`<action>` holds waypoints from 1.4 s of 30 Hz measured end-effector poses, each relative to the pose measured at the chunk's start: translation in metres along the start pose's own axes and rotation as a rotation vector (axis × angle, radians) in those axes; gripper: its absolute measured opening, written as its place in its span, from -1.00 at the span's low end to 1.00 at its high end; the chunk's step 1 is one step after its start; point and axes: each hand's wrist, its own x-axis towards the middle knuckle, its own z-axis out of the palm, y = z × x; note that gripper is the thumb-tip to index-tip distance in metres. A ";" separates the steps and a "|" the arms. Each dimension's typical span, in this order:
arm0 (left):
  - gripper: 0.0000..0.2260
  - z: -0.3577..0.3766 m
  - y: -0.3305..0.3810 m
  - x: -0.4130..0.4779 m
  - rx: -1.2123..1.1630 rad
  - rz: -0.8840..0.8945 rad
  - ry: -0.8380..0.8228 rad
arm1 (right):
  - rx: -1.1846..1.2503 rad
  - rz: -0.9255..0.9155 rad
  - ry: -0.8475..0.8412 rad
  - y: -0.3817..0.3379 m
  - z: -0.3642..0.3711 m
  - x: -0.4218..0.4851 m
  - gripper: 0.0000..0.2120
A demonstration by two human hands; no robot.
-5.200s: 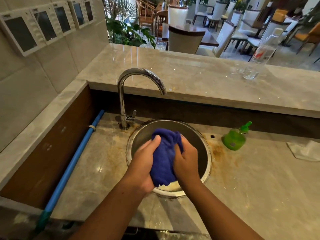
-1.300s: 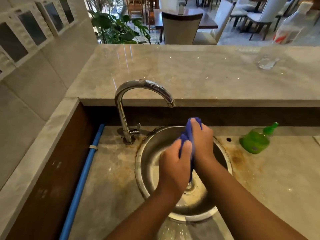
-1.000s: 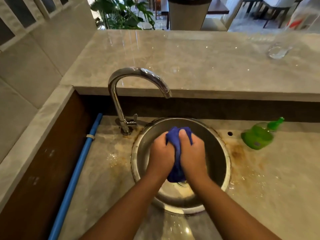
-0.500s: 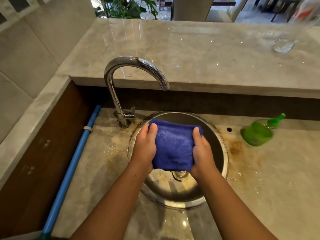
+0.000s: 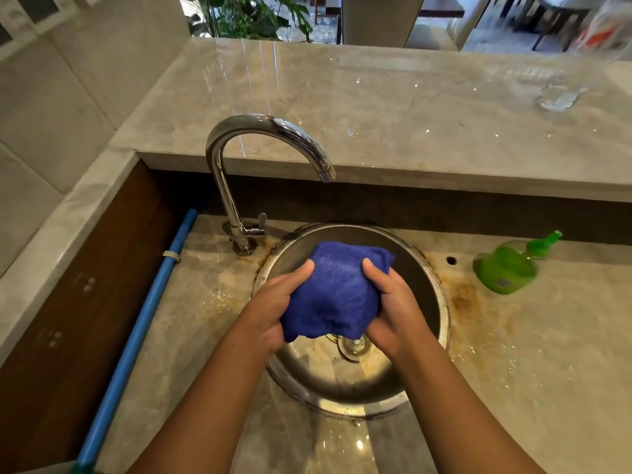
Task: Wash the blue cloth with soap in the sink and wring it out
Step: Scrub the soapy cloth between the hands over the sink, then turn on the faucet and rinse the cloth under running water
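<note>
Holding the blue cloth (image 5: 333, 292) bunched over the sink (image 5: 442, 295), you grip it from both sides.
Your left hand (image 5: 273, 311) and right hand (image 5: 393, 311) each curl round a side of the cloth, thumbs on top, holding it above the drain (image 5: 354, 346), in front of the tap (image 5: 266, 131), which runs no water. Wring it off to one side and drips may land on the wet counter (image 5: 513, 336); a loose grip could drop the cloth into the stained basin.

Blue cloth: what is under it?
Under the blue cloth lies the round steel sink bowl, with its metal drain partly visible. The rest of the drain and the bowl there are covered.
</note>
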 end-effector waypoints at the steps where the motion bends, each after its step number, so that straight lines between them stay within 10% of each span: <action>1: -0.65 0.000 -0.001 -0.001 -0.045 -0.086 -0.041 | -0.006 0.018 -0.030 -0.002 0.001 0.001 -0.58; 23: -0.64 -0.056 0.006 0.012 -0.090 0.167 -0.095 | -0.758 -0.093 -0.013 0.012 0.039 0.119 -0.80; 42: -0.58 -0.114 0.000 0.006 -0.262 0.093 -0.027 | -1.132 -0.226 -0.227 0.071 0.094 0.185 -0.57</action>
